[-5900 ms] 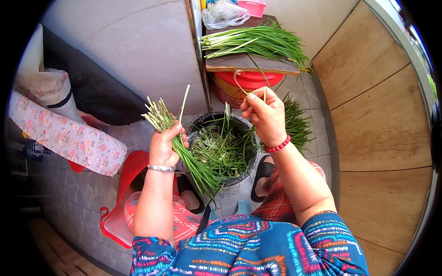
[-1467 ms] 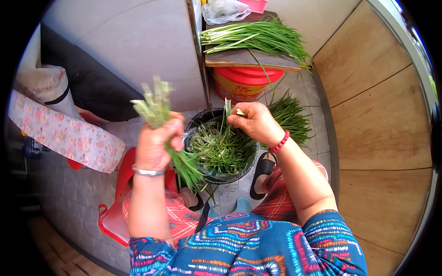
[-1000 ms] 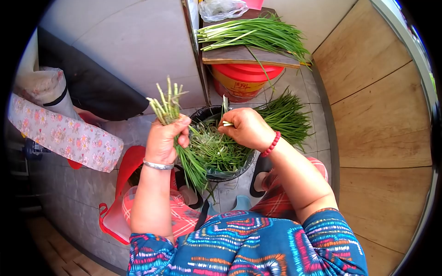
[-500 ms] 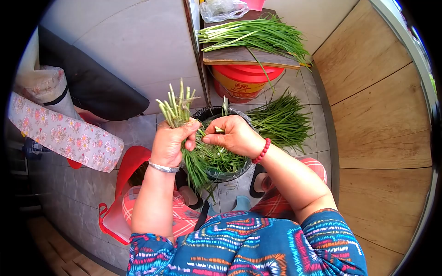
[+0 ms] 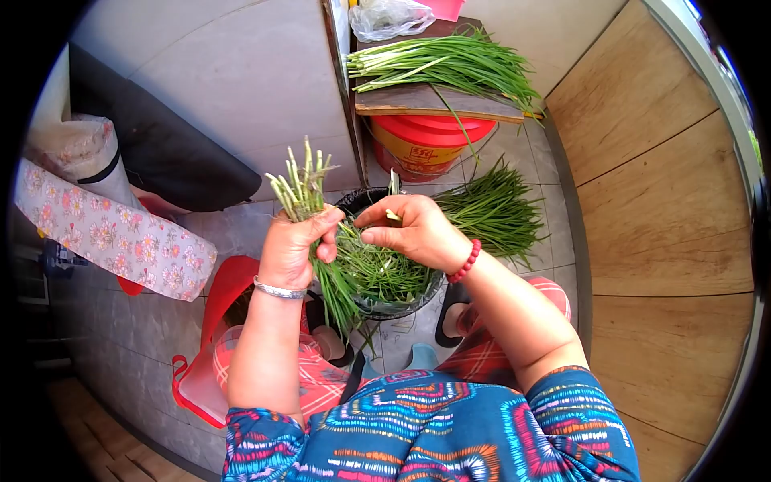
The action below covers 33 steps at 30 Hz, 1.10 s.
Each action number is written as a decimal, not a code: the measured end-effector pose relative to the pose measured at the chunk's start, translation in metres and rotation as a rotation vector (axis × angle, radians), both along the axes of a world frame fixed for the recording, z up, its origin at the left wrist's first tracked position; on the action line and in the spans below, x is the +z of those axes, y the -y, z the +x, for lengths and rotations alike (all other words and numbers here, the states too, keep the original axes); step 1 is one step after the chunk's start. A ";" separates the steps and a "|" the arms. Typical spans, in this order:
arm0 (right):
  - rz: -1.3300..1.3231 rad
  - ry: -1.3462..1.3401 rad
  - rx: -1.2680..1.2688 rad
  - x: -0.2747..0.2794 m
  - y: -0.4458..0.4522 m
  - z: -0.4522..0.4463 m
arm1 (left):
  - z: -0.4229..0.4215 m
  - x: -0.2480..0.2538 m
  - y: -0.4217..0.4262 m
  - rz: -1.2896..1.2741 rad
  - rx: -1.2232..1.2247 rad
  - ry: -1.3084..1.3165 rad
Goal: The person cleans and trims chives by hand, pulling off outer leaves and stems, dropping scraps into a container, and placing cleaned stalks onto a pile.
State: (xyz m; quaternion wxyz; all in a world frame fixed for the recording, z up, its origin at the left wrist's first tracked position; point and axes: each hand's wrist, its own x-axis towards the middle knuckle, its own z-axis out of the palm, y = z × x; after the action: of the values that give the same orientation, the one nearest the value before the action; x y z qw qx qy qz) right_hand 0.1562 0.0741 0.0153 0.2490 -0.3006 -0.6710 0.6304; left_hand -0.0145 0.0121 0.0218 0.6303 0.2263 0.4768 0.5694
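Observation:
My left hand [image 5: 291,247] is closed round a bunch of garlic chives [image 5: 299,189], with the pale cut ends pointing up and the green leaves hanging below the fist. To its right, my right hand [image 5: 418,231] has curled fingers, with a short pale chive stalk [image 5: 392,215] sticking out between them. A small gap separates the two hands. Beneath them stands a bin [image 5: 363,198] lined with a black bag, holding loose green trimmings [image 5: 385,275].
A wooden board [image 5: 434,102] carries a neat pile of chives [image 5: 446,60] and a clear plastic bag [image 5: 389,18]. Below it is a red-lidded bucket [image 5: 418,149]. More chives [image 5: 498,210] lie on the floor right of the bin. A red bag [image 5: 229,293] stands at the left.
My left hand has shifted slightly left with the chives. My right hand has moved a little right and up, its thumb and forefinger farther from the bunch.

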 end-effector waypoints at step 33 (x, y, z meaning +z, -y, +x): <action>-0.113 -0.026 -0.041 -0.004 0.001 -0.003 | 0.012 -0.012 0.000 0.001 -0.032 -0.065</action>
State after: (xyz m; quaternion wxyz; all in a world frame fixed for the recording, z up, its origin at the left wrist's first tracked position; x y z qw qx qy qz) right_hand 0.1535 0.0734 0.0115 0.2532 -0.3199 -0.6247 0.6658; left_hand -0.0025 0.0125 0.0102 0.6235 0.2527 0.4930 0.5517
